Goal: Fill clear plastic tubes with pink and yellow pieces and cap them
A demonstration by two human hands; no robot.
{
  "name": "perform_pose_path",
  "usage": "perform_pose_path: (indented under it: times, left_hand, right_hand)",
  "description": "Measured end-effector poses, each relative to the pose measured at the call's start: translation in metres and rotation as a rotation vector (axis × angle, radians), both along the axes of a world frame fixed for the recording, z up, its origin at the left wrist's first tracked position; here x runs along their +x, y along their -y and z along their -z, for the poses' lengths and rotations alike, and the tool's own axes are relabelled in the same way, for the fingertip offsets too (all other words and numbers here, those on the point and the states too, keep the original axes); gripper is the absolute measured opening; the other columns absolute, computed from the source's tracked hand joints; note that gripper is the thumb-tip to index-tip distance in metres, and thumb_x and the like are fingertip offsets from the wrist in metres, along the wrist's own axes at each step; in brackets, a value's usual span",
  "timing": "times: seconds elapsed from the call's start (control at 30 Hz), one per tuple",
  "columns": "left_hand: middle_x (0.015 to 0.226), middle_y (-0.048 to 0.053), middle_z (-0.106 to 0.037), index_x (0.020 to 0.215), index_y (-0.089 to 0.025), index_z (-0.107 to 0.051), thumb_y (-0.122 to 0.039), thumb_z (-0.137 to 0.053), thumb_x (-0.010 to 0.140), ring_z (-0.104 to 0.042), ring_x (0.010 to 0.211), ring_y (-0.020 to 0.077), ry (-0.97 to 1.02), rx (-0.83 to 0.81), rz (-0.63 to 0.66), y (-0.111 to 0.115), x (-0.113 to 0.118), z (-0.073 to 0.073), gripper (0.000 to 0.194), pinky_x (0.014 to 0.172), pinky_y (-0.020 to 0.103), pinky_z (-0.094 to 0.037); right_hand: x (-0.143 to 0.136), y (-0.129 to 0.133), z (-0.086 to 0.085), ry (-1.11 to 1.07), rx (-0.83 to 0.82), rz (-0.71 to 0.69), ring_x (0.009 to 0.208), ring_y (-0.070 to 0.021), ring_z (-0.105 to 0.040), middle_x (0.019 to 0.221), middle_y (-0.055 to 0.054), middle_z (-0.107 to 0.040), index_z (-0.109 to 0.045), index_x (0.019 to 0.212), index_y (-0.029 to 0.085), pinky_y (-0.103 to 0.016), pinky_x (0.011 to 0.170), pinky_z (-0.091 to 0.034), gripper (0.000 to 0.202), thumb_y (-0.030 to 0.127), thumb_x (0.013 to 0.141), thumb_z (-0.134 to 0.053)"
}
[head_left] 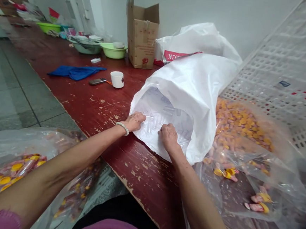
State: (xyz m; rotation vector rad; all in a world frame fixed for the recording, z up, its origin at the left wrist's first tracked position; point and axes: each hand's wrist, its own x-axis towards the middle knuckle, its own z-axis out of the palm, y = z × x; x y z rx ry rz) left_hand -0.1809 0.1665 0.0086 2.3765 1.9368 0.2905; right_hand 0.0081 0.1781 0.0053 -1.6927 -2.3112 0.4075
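Observation:
A large white sack [187, 78] lies on its side on the red table, its mouth toward me. Inside are several small clear plastic tubes [156, 123], loose on the white lining. My left hand [135, 122], with a beaded bracelet [122, 127] at the wrist, is at the left edge of the mouth. Its fingers are pinched together, and a clear tube sticks out at the fingertips. Just inside the mouth, my right hand [169, 136] has its fingers curled closed; what they hold, if anything, is hidden.
Right of the sack, a clear bag holds many yellow-capped pieces [242, 121], beside a tilted white plastic crate [280, 78]. Another such bag [18, 171] is at lower left. A white cup [117, 79], phone [97, 81], blue cloth [77, 72] and cardboard box [144, 39] stand or lie farther back.

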Motion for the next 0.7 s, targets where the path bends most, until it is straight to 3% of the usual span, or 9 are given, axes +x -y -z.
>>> perform_pose_path:
  times: [0.2, 0.4, 0.57, 0.7]
  left_hand:
    - [0.094, 0.012, -0.059, 0.095, -0.013, -0.062, -0.002, -0.047, 0.065, -0.052, 0.095, 0.0260, 0.086, 0.000, 0.026, -0.001, -0.012, -0.001, 0.035, 0.086, 0.036, -0.042]
    - [0.093, 0.005, -0.063, 0.105, -0.018, -0.058, -0.009, -0.041, 0.072, -0.057, 0.086, 0.0180, 0.235, 0.012, -0.015, 0.006, -0.002, -0.012, 0.038, 0.081, 0.027, -0.042]
    - [0.082, 0.012, -0.066, 0.087, -0.014, -0.064, -0.027, -0.048, 0.073, -0.060, 0.081, 0.0246, 0.303, -0.065, -0.268, -0.007, 0.018, -0.007, 0.025, 0.070, 0.030, -0.042]
    - [0.062, 0.011, -0.062, 0.064, -0.015, -0.062, -0.049, -0.064, 0.060, -0.060, 0.068, 0.0263, 0.345, -0.196, -0.324, -0.020, 0.028, -0.004, 0.035, 0.058, 0.030, -0.039]
  right_hand:
    - [0.015, -0.003, -0.005, -0.143, -0.064, 0.075, 0.094, -0.0232, -0.057, 0.105, -0.017, -0.057, -0.047, 0.116, 0.007, -0.034, 0.082, -0.044, 0.042, 0.010, 0.075, -0.048]
    - [0.015, -0.005, 0.009, -0.370, -0.056, 0.096, 0.098, -0.0203, -0.056, 0.109, -0.013, -0.056, -0.054, 0.113, 0.012, -0.031, 0.086, -0.044, 0.043, 0.016, 0.071, -0.047]
    - [0.010, -0.010, 0.019, -0.519, -0.029, 0.134, 0.086, -0.0190, -0.059, 0.093, -0.007, -0.062, -0.055, 0.111, 0.013, -0.033, 0.080, -0.046, 0.042, 0.024, 0.070, -0.050]
    - [0.011, -0.009, 0.022, -0.588, -0.039, 0.131, 0.079, -0.0177, -0.060, 0.088, -0.004, -0.065, -0.057, 0.105, 0.017, -0.033, 0.075, -0.047, 0.039, 0.027, 0.068, -0.056]
